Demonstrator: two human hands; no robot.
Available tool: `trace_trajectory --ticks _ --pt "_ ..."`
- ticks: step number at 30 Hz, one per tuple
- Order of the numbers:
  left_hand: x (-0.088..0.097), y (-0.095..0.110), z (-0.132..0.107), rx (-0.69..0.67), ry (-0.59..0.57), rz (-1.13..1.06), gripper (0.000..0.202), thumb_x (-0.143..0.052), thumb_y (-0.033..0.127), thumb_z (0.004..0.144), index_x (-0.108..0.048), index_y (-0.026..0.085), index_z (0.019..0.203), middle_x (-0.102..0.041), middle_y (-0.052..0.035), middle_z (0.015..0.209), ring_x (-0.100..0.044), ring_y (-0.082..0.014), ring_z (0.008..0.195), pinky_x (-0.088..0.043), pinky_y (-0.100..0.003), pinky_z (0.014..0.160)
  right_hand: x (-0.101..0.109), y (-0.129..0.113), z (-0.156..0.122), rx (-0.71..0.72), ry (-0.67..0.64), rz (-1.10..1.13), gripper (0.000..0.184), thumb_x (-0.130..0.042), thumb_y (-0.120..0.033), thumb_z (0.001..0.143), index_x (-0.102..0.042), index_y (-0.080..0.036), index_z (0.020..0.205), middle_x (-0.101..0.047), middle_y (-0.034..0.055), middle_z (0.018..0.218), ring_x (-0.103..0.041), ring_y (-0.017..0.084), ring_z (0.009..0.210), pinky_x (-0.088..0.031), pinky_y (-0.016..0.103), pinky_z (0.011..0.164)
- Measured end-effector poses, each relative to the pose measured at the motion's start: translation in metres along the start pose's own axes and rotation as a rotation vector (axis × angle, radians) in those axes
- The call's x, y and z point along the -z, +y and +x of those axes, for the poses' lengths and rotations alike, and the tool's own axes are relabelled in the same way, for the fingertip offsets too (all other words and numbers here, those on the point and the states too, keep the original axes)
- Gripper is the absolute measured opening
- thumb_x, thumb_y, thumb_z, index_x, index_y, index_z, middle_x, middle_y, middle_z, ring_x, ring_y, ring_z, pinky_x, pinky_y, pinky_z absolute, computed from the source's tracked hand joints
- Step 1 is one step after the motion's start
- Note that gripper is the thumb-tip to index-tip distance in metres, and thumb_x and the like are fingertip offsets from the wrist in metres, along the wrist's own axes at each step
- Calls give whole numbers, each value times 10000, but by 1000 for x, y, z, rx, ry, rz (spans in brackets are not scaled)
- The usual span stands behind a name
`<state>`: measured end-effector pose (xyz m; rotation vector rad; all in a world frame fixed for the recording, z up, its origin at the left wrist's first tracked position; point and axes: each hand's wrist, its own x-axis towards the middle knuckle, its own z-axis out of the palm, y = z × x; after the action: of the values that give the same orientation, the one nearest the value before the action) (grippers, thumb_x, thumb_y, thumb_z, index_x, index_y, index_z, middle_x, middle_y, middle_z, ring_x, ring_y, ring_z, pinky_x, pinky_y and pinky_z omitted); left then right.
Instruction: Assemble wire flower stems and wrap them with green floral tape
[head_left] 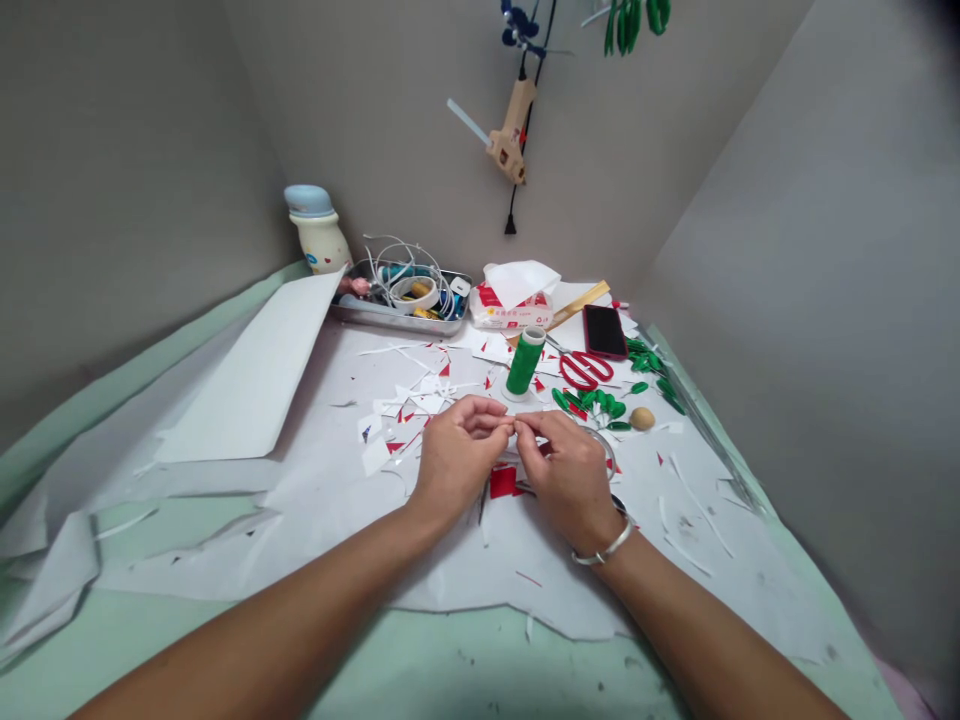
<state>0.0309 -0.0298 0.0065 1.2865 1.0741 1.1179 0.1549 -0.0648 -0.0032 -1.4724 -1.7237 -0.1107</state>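
Observation:
My left hand [466, 448] and my right hand [564, 462] meet over the middle of the paper-covered table, thumbs and forefingers pinched close together. Whatever sits between the fingertips is too small to make out. Just beyond them stands a spool of green thread [526, 362], upright. A red square piece [503, 482] lies on the paper below the hands, beside dark-handled scissors partly hidden by my right hand. To the right are green wrapped leaf shapes [600, 404] and a round tan ball [642, 418]. Red-handled scissors [586, 370] rest behind these.
White and red scraps [412, 400] litter the paper left of the spool. Behind are a metal tray [405, 318] of threads and tape, a tissue pack [513, 308] and a phone [604, 331]. A white board [262, 370] leans left. A glue gun [511, 135] hangs on the wall.

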Motion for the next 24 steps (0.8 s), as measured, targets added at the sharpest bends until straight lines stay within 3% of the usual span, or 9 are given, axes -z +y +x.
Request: trace_trajectory --ticks 17,24 --pt "-1 0 0 44 11 -63 201 -712 199 658 -609 164 827 -708 -47 781 -674 -172 756 -523 -284 702 -1 0 0 -26 39 34 133 -519 -158 840 -648 -191 830 -664 29 790 -600 146 700 -475 257 639" --pt "-2 3 -2 60 23 -82 201 -714 194 653 -605 164 819 -707 -45 783 -673 -167 750 -521 -287 720 0 -2 -1 -16 29 16 145 -508 -143 848 -645 -189 846 -668 32 802 -610 153 735 -474 267 689"
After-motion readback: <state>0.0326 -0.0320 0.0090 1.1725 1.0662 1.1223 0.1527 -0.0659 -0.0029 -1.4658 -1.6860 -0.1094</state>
